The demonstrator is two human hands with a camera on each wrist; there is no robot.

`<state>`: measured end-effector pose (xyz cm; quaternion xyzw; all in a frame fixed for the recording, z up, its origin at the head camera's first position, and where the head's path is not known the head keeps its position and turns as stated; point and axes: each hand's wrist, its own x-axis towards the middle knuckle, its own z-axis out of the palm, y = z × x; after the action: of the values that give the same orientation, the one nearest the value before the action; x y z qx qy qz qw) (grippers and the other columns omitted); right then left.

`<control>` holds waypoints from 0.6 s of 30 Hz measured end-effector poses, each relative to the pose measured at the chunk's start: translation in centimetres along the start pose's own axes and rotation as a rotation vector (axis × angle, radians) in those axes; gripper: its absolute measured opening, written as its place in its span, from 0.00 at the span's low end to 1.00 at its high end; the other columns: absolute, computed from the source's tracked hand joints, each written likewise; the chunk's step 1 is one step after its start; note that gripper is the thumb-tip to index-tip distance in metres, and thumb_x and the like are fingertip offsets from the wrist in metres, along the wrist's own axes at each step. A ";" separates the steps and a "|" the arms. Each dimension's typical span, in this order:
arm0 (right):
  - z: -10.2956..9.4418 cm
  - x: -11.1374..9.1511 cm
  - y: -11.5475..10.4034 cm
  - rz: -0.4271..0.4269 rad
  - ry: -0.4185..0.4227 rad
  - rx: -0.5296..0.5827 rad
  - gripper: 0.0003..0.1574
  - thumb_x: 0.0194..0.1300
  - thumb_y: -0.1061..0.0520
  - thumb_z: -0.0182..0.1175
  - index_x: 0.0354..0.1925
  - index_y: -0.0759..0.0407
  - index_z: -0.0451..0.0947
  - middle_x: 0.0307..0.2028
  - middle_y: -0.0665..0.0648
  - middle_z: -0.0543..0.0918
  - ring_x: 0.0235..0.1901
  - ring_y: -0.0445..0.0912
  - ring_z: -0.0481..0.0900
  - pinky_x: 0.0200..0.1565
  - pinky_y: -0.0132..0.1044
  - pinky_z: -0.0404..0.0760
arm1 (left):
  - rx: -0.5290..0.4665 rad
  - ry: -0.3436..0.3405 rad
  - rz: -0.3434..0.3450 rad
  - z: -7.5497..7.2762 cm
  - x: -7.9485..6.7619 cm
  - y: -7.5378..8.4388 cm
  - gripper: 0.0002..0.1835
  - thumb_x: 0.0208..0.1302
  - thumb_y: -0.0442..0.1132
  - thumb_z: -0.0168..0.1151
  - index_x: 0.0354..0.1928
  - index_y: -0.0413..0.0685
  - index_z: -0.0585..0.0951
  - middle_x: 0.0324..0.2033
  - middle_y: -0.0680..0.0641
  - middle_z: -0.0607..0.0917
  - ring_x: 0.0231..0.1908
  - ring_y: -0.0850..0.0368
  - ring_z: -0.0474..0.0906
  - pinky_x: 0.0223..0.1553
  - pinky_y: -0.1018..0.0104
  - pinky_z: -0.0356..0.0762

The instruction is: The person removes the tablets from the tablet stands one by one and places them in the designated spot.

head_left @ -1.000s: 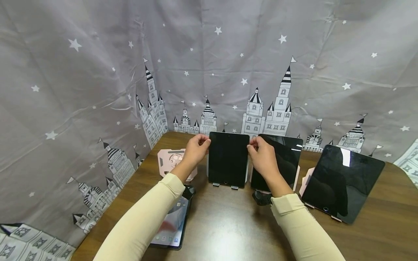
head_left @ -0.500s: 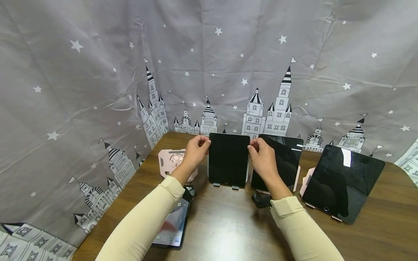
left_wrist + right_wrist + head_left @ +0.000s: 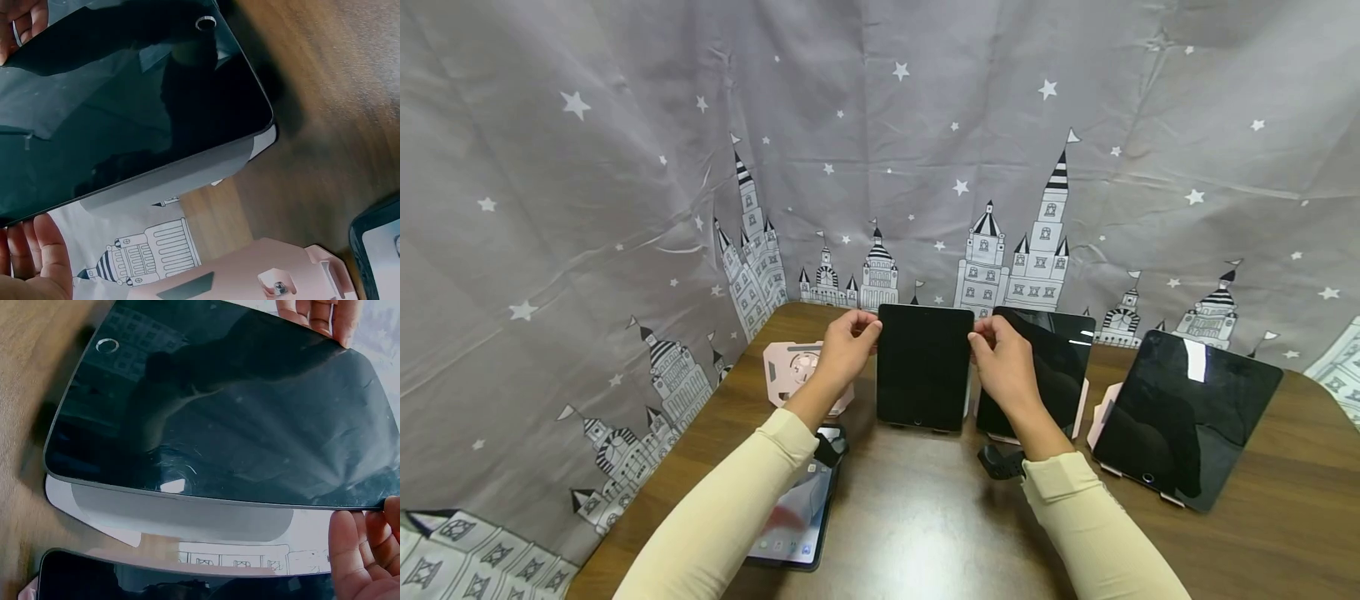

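Note:
My left hand (image 3: 848, 346) and right hand (image 3: 1006, 360) pinch a dark-screened tablet (image 3: 923, 367) by its two side edges, near the top. The tablet leans back, nearly upright, in front of a grey and white stand (image 3: 187, 515). In the right wrist view a gap shows between the tablet's side edge and this stand. The stand's front lips are hidden behind the tablet's lower edge in the head view. Left of the tablet stands a bare pink stand (image 3: 786, 373) with a round cutout pattern.
Close on the right, a second dark tablet (image 3: 1056, 346) leans on a pink stand. Further right a larger dark tablet (image 3: 1183, 417) leans on another. A tablet with a lit screen (image 3: 793, 521) lies flat on the wooden table (image 3: 925, 517), partly under my left sleeve. A grey castle-print cloth (image 3: 880, 125) hangs behind.
The tablet's lower edge has come slightly up and forward, and now covers the stand's front lips, which stood in front of it before. Both hands keep their grip.

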<state>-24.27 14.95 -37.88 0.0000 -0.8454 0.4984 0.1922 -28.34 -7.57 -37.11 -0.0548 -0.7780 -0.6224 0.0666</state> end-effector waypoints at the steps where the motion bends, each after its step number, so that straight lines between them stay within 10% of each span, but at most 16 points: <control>1: 0.0 0.0 0.0 0.001 -0.007 0.006 0.06 0.72 0.61 0.57 0.44 0.64 0.76 0.34 0.61 0.81 0.30 0.49 0.80 0.35 0.40 0.82 | -0.004 -0.002 -0.001 -0.1 -0.1 0.0 0.07 0.69 0.33 0.60 0.42 0.34 0.80 0.34 0.44 0.78 0.32 0.57 0.76 0.40 0.55 0.84; 18: 1.2 -1.7 -0.4 0.079 -0.118 0.086 0.06 0.72 0.63 0.56 0.44 0.65 0.76 0.35 0.61 0.79 0.31 0.50 0.80 0.33 0.37 0.84 | 0.009 -0.035 -0.061 -2.2 -1.9 -1.4 0.06 0.70 0.33 0.59 0.43 0.35 0.79 0.32 0.44 0.78 0.32 0.49 0.78 0.34 0.63 0.82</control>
<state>-23.05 13.47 -38.62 0.0040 -0.8323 0.5407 0.1220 -26.60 -9.98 -38.30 -0.0417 -0.7831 -0.6195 0.0342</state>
